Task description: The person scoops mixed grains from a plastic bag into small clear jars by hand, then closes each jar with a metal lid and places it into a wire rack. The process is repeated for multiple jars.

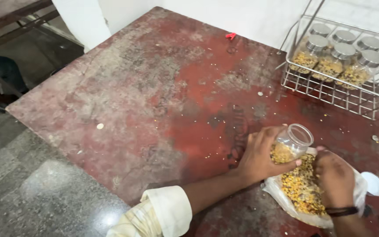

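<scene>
Glass jar (291, 145), tilted in our left hand (259, 160) fingers, looks roughly a third full, while our right hand (335, 177) fingers dig, curled, into the grain bag (301, 188) beside it.

Clear plastic bag (286, 199) of mixed grains

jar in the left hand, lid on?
No: the jar in the left hand has an open mouth, tilted over the bag of mixed grains, and a white lid lies on the table.
</scene>
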